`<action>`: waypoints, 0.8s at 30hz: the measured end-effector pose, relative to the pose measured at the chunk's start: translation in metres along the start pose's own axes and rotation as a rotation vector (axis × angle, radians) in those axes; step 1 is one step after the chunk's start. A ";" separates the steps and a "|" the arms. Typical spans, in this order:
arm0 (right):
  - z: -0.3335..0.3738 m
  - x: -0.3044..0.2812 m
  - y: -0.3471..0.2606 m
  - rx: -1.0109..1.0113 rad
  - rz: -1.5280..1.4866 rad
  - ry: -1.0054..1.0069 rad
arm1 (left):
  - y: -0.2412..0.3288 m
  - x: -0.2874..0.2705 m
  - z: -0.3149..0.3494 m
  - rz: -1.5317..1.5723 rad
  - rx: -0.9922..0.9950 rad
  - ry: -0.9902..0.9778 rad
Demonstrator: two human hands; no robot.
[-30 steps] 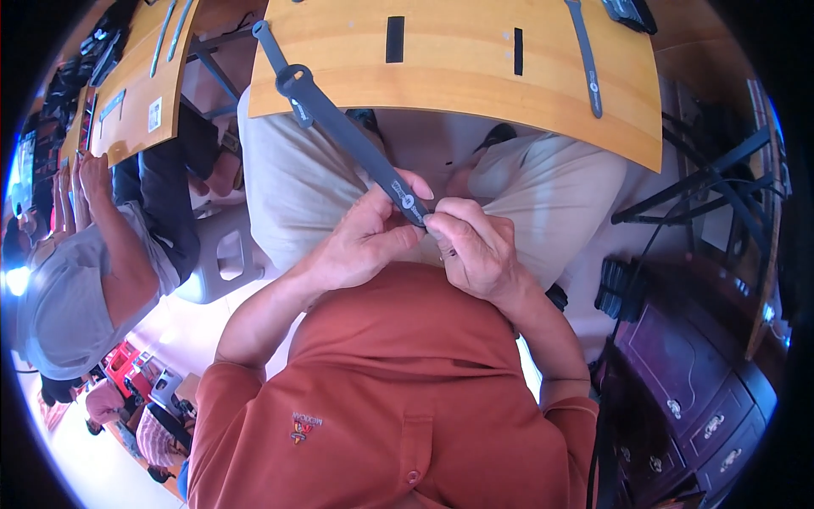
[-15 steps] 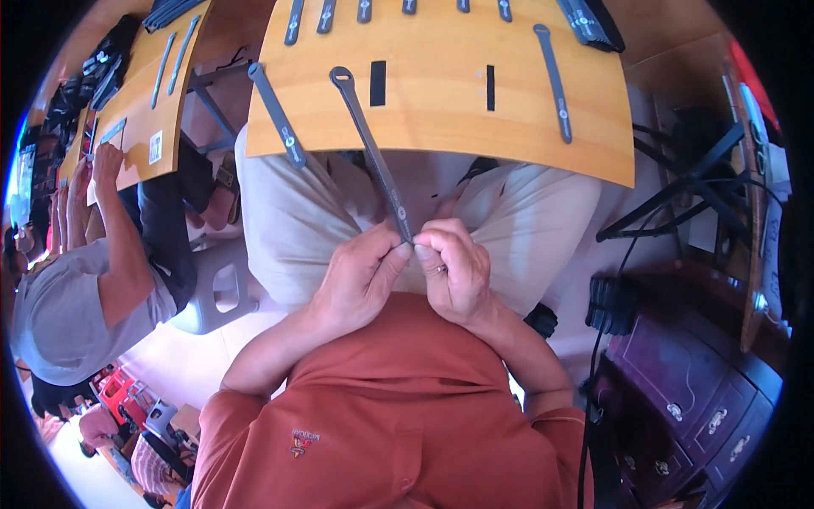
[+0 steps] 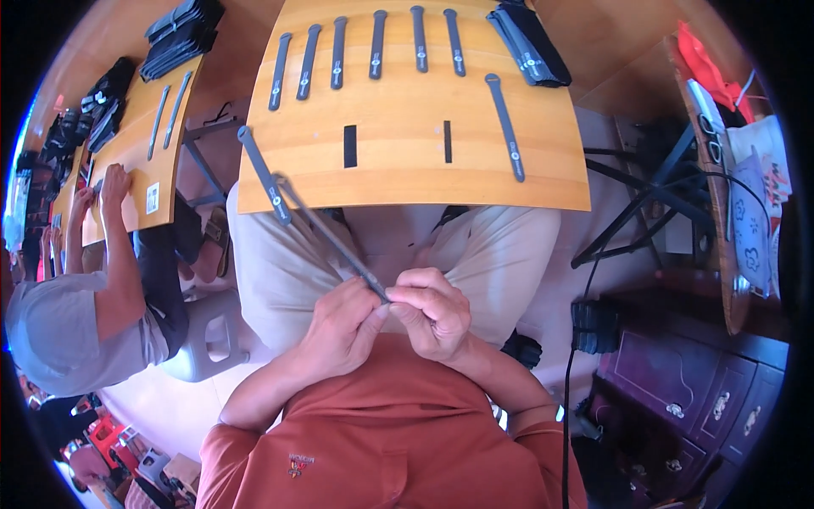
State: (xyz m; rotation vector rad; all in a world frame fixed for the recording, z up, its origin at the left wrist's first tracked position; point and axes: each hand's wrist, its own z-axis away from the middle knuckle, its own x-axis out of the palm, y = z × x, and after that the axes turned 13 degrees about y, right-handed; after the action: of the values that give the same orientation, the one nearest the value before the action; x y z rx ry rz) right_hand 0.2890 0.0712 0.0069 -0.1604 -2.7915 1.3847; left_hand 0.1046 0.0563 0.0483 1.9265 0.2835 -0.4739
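Observation:
Both hands meet in front of my belly at the near end of a dark grey strap (image 3: 326,233). My left hand (image 3: 343,329) pinches that end between thumb and fingers. My right hand (image 3: 431,314) is closed on its tip, fingertips touching the left ones; what exactly the tip looks like is hidden. The strap's slotted far end slants up and left to the table's front edge, beside another grey strap (image 3: 264,174) overhanging that edge. A single strap (image 3: 506,127) lies on the right, and several similar straps (image 3: 376,47) form a row farther back.
Two black strips (image 3: 350,146) lie on the wooden table (image 3: 398,182). A strap bundle (image 3: 527,51) is at its back right corner. To the left, a co-worker (image 3: 64,331) sits at another table (image 3: 157,174). A dark cabinet (image 3: 670,373) and hanging cable (image 3: 570,399) are on the right.
The view has shifted, bringing more of the table's far part into sight. The held strap leans farther left, with its far end closer to the left strap. Both hands still pinch its near end.

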 end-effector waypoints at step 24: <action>-0.161 -0.245 0.069 -0.357 1.134 0.485 | 0.028 -0.022 0.015 0.297 0.024 -0.382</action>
State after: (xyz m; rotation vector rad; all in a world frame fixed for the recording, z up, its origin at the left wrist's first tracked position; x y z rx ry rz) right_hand 0.5490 0.2155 0.0559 -1.9778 -2.4408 0.6430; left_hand 0.0939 0.0321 0.0766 1.8174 -0.2536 -0.6322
